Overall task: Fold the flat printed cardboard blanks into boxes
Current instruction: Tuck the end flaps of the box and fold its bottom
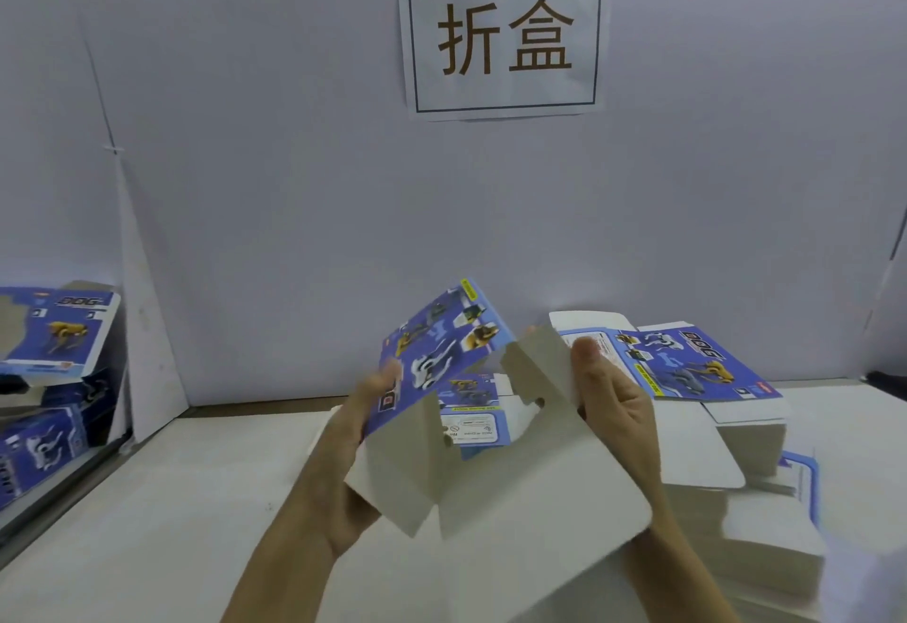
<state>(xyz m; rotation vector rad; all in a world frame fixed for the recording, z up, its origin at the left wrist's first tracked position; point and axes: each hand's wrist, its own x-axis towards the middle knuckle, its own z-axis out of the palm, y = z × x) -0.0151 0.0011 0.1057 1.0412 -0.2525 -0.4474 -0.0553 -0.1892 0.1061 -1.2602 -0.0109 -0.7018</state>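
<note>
Pale partition wall [294, 230] with a paper sign [503, 36], white table [172, 524] below. Cardboard blank [491, 426] held up over the table's middle, half opened: blue printed panel tilted up left, grey inner flaps spread. Left hand [343, 455] grips its left edge, right hand [613, 406] pinches a right flap. Stack of flat blanks [736, 450] close right; folded boxes [54, 342] piled far left.
</note>
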